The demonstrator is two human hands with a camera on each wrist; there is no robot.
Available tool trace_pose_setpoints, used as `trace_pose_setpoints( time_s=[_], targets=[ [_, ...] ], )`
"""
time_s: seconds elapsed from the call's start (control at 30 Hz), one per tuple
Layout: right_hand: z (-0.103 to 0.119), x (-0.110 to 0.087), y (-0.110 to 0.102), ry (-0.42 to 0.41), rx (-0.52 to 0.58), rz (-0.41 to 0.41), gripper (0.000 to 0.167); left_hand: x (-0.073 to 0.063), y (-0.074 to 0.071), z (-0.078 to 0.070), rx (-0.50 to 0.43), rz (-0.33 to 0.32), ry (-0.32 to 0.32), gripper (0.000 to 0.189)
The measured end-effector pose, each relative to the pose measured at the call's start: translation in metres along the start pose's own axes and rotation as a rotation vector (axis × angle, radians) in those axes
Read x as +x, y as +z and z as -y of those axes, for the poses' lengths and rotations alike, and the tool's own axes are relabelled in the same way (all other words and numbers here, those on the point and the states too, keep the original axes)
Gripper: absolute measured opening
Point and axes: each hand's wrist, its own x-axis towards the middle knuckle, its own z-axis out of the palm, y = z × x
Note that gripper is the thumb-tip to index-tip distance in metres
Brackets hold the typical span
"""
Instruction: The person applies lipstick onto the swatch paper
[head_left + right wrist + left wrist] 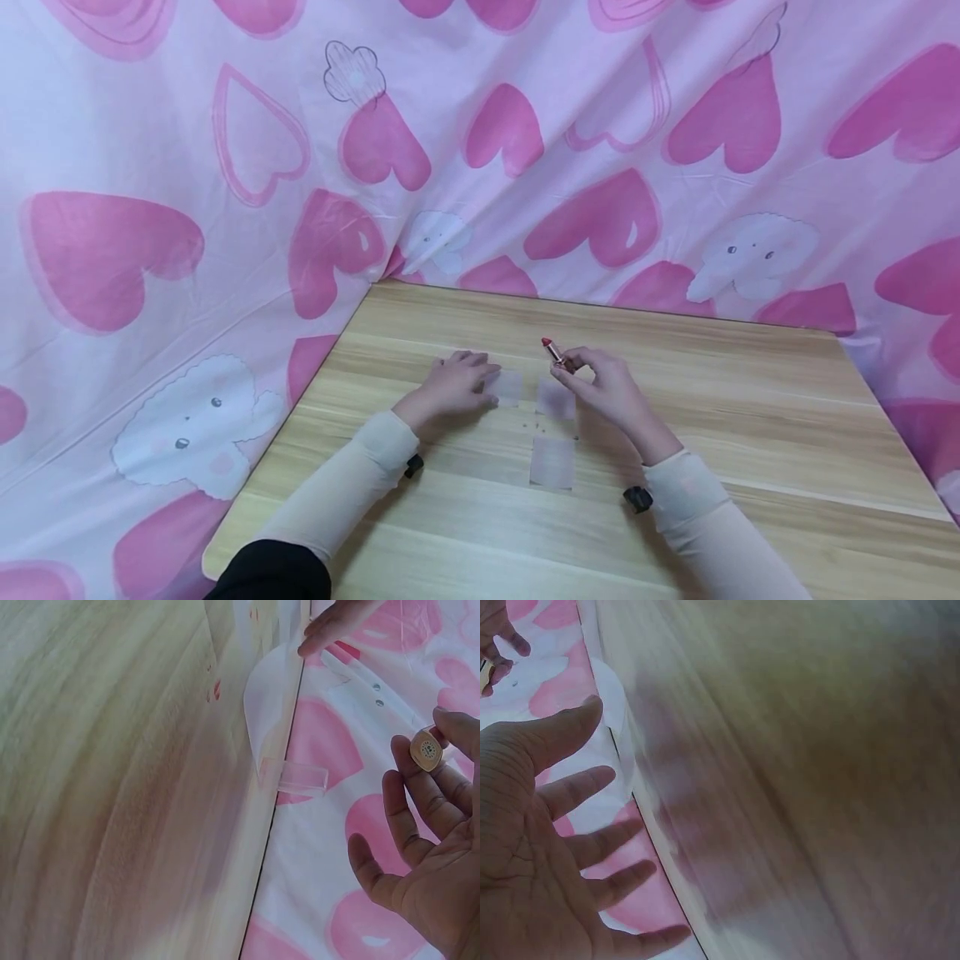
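Note:
My right hand [606,386] pinches a red lipstick [554,352] between thumb and fingers, its bare red tip pointing up and away to the left. In the right wrist view the lipstick's gold base [426,750] faces the camera. My left hand [455,385] is spread low over the table, fingertips at the edge of a thin whitish paper square [506,388]. The left wrist view shows this hand [547,855] with fingers apart and nothing in the palm. Below the lipstick lies a second paper square [556,400], and a third square [552,463] lies nearer me.
A clear block-shaped piece [304,778] stands by the papers in the right wrist view, with small red marks [217,690] close by. The wooden table [750,417] meets a pink heart-patterned cloth [502,125] at its left and far edges.

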Motion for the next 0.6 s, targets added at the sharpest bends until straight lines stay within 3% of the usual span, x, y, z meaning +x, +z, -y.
trace_pose_setpoints(
  time_s=[0.37,0.6],
  targets=[
    [0.001,0.005,0.010,-0.016,-0.068,0.111,0.018,0.002,0.008,0.001,0.031,0.059,-0.099,0.067],
    [0.005,0.009,0.016,0.013,-0.118,0.179,0.013,0.003,0.011,0.004,0.006,0.084,-0.126,0.069]
  ],
)
